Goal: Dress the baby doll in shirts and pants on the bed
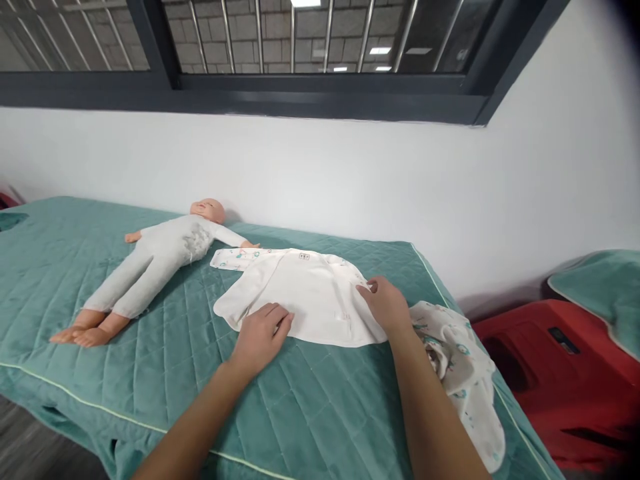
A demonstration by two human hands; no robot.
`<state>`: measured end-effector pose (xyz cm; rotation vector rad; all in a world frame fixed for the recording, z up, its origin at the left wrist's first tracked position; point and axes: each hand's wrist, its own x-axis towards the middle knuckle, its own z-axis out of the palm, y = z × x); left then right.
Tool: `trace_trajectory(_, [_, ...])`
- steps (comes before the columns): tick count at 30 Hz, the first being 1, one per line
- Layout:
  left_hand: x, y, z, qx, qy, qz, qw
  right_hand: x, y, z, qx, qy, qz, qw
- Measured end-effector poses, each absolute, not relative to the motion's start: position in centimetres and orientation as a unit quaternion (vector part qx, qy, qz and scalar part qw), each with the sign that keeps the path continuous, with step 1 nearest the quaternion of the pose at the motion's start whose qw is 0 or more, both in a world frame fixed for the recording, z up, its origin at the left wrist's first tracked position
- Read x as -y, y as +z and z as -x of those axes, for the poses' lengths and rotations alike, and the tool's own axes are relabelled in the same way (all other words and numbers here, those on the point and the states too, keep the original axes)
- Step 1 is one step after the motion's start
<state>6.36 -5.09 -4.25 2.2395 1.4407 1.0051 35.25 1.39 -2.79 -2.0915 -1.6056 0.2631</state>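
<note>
A white baby shirt (310,293) with a small printed label at its neck lies spread on the green quilted cover (320,393). Its left sleeve, patterned with small coloured prints, stretches out toward the doll's hand. My left hand (263,337) rests on the shirt's lower left edge, fingers bent, thumb apart from them. At the shirt's right side, my right hand (387,305) pinches the fabric near the sleeve; part of that sleeve is hidden. A baby doll (167,247) with a white cloth body lies on its back to the left.
Crumpled printed baby clothing (463,367) lies right of my right forearm, near the cover's edge. Beyond that edge stand red plastic stools (565,380) with a green cloth (605,293) on top. Behind are a white wall (320,173) and a dark-framed window (320,97) with bars.
</note>
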Motion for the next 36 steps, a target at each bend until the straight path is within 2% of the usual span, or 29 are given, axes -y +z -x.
trace_trajectory(3, [4.0, -4.1, -9.8, -0.502, 0.438, -0.650, 0.366, -1.1, -2.4, -34.8, 0.586, 0.132, 0.737, 0.309])
trace_trajectory(5, [2.7, -4.0, -12.2, -0.476, 0.482, -0.522, 0.518, -0.8, -2.3, -34.5, 0.621, 0.202, 0.673, 0.347])
trace_trajectory(7, [1.2, -3.9, -14.2, -0.435, 0.518, -0.411, 0.611, -0.4, -2.1, -33.9, 0.674, 0.297, 0.582, 0.344])
trace_trajectory(9, [-0.6, -3.8, -15.7, -0.396, 0.542, -0.344, 0.657, -0.1, -1.9, -33.4, 0.706, 0.364, 0.512, 0.328])
trace_trajectory(12, [-3.3, -3.7, -17.6, -0.431, 0.521, -0.342, 0.652, -0.2, -1.7, -33.4, 0.665, 0.374, 0.502, 0.407])
trace_trajectory(15, [-5.3, -3.9, -19.5, -0.516, 0.498, -0.367, 0.593, -1.2, -2.3, -34.7, 0.559, 0.303, 0.589, 0.499])
trace_trajectory(17, [-6.0, -4.3, -20.5, -0.542, 0.513, -0.374, 0.550, -1.9, -3.1, -35.5, 0.529, 0.228, 0.671, 0.467])
trace_trajectory(20, [-6.1, -5.3, -21.3, -0.536, 0.571, -0.369, 0.501, -2.1, -4.0, -36.3, 0.565, 0.136, 0.741, 0.336])
trace_trajectory(22, [-6.0, -5.8, -21.0, -0.507, 0.607, -0.345, 0.506, -1.8, -3.8, -36.5, 0.577, 0.102, 0.765, 0.268])
trace_trajectory(28, [-5.9, -5.5, -18.6, -0.429, 0.661, -0.236, 0.569, -0.4, -1.9, -37.3, 0.516, 0.131, 0.838, 0.123])
trace_trajectory(32, [-5.8, -5.1, -17.4, -0.369, 0.682, -0.171, 0.608, -0.6, -2.6, -37.8, 0.543, 0.160, 0.813, 0.138])
trace_trajectory(36, [-5.8, -5.0, -17.0, -0.333, 0.680, -0.140, 0.638, -1.5, -3.2, -38.4, 0.556, 0.196, 0.761, 0.270])
